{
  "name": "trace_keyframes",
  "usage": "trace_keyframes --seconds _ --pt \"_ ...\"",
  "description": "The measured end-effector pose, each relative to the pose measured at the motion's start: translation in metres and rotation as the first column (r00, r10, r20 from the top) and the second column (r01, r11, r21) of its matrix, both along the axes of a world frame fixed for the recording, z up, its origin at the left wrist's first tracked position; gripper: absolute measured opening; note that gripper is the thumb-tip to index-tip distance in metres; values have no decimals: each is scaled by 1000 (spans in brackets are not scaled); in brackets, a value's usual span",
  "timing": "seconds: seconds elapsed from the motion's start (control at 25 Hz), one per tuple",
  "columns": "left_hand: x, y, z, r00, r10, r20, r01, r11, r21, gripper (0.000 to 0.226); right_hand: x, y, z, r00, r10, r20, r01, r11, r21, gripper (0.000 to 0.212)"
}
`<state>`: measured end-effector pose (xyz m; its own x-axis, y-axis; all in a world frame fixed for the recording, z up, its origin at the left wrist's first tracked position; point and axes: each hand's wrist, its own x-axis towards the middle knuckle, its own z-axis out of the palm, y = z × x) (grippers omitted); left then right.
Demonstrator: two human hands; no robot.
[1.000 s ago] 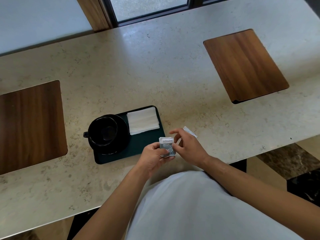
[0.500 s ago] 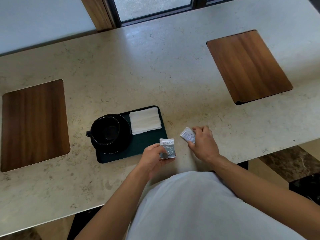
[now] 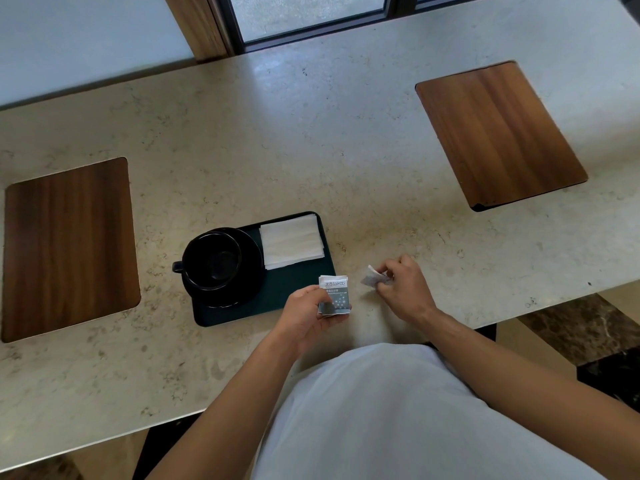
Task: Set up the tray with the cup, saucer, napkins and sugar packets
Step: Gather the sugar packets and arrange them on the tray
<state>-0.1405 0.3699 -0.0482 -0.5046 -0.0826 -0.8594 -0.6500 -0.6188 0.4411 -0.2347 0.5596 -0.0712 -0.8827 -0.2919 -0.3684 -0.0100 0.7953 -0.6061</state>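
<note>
A dark green tray lies on the stone counter near its front edge. On the tray's left stands a black cup on a black saucer. White napkins lie stacked at the tray's back right. My left hand holds a small stack of grey-and-white sugar packets upright, just off the tray's right front corner. To the right, my right hand pinches one more sugar packet, lifted slightly off the counter.
Two wooden inlay panels are set into the counter, one at the left and one at the back right. A window frame runs along the far edge. The counter's front edge is close to my body.
My right hand left the stack in my left hand, reached right to a packet lying on the counter and has now picked it up. The left hand stayed put.
</note>
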Motion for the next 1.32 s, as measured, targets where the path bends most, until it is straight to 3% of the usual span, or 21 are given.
trace_keyframes --seconds 0.16,0.32,0.52,0.68,0.8,0.96,1.16,1.32 --pt "0 0 -1 1000 -10 -5 10 1000 -7 31 0 -4 12 997 -52 -51 42 982 -184 24" --pt "0 1 -1 1000 3 -5 -3 1000 5 34 0 -10 25 997 -71 13 72 952 -297 40" --pt "-1 1 0 999 34 -6 -34 999 34 36 3 -14 32 1000 -19 -18 11 942 -336 24" --pt "1 3 0 999 49 -10 -49 998 33 33 1 -16 35 998 -19 -56 0 948 -317 9" --pt "3 2 -2 996 89 -31 -89 996 20 30 4 -20 41 979 39 -202 -89 966 -243 1" --pt "2 3 -4 986 153 -66 -152 988 21 29 12 -37 47 933 111 -341 -157 981 -111 15" --pt "-1 9 -2 981 149 -125 -151 989 -2 29 21 -54 48 935 231 -268 -232 972 29 28" --pt "2 10 1 973 173 -153 -173 985 12 23 26 -59 50 937 296 -187 -296 955 28 34"
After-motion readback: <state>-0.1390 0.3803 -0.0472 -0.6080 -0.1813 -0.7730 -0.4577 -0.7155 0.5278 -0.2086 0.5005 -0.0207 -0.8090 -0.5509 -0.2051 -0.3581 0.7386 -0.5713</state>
